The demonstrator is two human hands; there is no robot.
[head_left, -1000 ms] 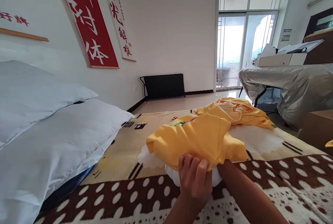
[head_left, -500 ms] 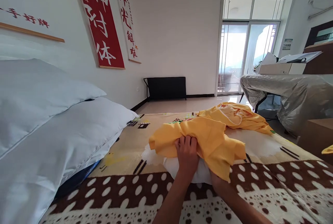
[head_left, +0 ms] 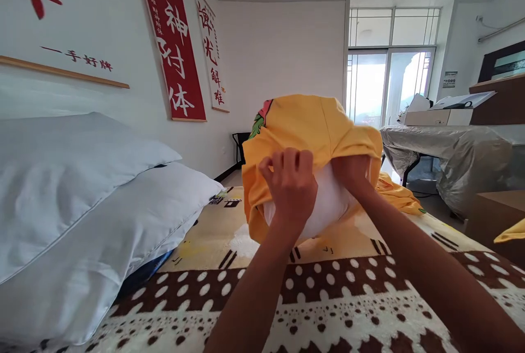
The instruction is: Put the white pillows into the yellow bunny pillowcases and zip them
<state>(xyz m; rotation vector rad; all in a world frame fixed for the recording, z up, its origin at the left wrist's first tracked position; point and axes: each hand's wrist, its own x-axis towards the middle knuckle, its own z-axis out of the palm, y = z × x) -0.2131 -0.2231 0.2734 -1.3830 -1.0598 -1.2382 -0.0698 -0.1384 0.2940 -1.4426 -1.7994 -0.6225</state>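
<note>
Head view: left hand (head_left: pixel 289 186) has fingers clamped on the yellow cover (head_left: pixel 305 126), held up over the patterned blanket (head_left: pixel 348 314), partly around a white cushion (head_left: pixel 326 205); right hand (head_left: pixel 353 171) enters the cover, fingers hidden, state undeterminable.

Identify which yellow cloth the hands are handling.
The central cloth, partly around a white bundle; the back cloth and right-edge cloth lie unhandled.

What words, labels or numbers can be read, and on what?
"一手好牌": wide white scroll; large characters cropped.
"神附体": tall red scroll; top cropped, side column unclear.
"光解难": narrow white scroll; other characters unclear.
Too small: grey rectangular wall notice.
</note>
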